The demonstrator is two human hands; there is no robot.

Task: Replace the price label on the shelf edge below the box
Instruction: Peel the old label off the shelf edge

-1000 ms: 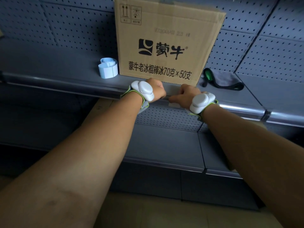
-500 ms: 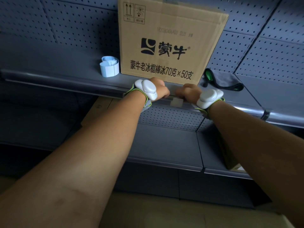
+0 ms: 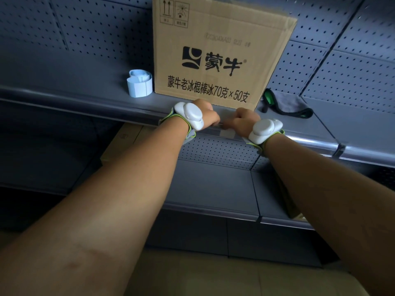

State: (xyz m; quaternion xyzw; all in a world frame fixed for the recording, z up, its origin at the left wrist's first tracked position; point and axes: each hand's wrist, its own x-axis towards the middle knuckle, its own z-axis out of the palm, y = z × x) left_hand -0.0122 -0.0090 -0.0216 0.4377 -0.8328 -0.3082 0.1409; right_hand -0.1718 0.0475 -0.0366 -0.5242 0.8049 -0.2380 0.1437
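Note:
A brown cardboard box (image 3: pixel 215 54) with black print stands on the grey shelf (image 3: pixel 85 86). Directly below it, on the shelf's front edge strip (image 3: pixel 128 112), sits a small pale price label (image 3: pixel 230 133). My left hand (image 3: pixel 208 115) is curled over the strip just left of the label. My right hand (image 3: pixel 243 122) is curled at the label's upper right, its fingers pinched at the label's top edge. The fingertips of both hands are hidden. Each wrist carries a white device on a green-edged strap.
A roll of light blue labels (image 3: pixel 140 85) stands on the shelf left of the box. A grey and green cloth (image 3: pixel 286 102) lies to the right of the box. Perforated back panels rise behind, and a lower shelf (image 3: pixel 213 189) lies beneath my arms.
The right hand has shifted a little to the right, so the pale label that it covered now shows between the hands. The left hand has stayed on the strip.

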